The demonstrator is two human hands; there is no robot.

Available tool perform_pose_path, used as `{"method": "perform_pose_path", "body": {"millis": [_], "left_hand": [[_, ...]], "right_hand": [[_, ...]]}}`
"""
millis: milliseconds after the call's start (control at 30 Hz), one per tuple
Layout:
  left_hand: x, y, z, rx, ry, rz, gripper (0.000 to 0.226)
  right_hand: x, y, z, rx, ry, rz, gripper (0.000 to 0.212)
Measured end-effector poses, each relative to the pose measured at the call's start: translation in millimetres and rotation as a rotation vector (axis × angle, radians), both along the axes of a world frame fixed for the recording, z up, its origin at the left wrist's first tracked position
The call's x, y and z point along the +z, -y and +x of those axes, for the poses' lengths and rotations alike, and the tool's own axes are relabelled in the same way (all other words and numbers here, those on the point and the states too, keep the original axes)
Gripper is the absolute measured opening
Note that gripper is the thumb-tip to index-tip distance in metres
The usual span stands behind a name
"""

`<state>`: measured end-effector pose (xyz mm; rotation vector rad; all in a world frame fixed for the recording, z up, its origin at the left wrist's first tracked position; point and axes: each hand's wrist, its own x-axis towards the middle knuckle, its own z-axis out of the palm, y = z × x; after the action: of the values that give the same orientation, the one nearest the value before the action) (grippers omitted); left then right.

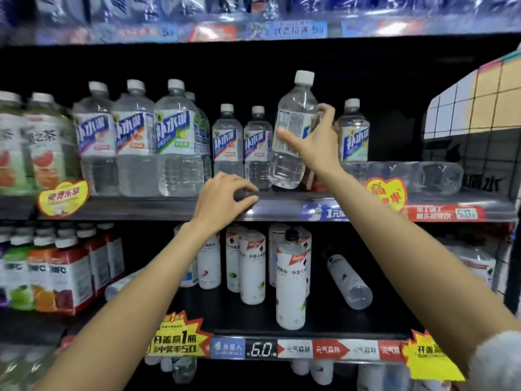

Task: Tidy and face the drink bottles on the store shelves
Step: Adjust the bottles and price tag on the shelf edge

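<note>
The right hand (315, 145) grasps a clear bottle (293, 131) by its middle, lifted off the middle shelf (282, 206) and tilted, its barcode side towards us and the brand face turned away; the left hand (225, 198) rests on the shelf's front edge, fingers curled over the lip, holding nothing else (bracing, I'd guess). Two small bottles (242, 145) stand just left of the raised one and another (353, 131) just right, so the gap it must drop into looks tight; set down still tilted, its base could clip a neighbour and knock it over. Something red sits low behind the wrist, too hidden to name; it may block the slot. On the lower shelf a fallen bottle (349, 282) lies on its side at the right, and could roll if the shelf is jolted; a tall white bottle (291, 283) stands alone near the front edge, easy to knock off.
</note>
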<state>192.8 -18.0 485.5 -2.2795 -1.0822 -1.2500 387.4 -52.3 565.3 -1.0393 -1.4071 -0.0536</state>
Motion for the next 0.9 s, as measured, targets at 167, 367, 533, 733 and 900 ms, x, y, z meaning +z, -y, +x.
{"method": "perform_pose_path", "body": {"millis": [167, 367, 533, 733, 900], "left_hand": [[2, 0, -1, -0.005, -0.047, 0.016, 0.019], [0, -3, -2, -0.041, -0.022, 0.055, 0.018], [-5, -5, -1, -0.067, 0.037, 0.076, 0.016], [-5, -5, 2, -0.064, 0.032, 0.113, 0.013], [-13, -1, 3, -0.002, 0.002, 0.241, 0.025]], "right_hand": [[-2, -33, -13, -0.121, 0.086, -0.155, 0.093], [1, -51, -15, -0.25, 0.159, -0.241, 0.105], [-1, -50, 0, -0.146, 0.195, -0.292, 0.101], [-15, -40, -1, -0.269, 0.265, -0.182, 0.107], [-41, -6, -2, -0.334, 0.253, -0.027, 0.07]]}}
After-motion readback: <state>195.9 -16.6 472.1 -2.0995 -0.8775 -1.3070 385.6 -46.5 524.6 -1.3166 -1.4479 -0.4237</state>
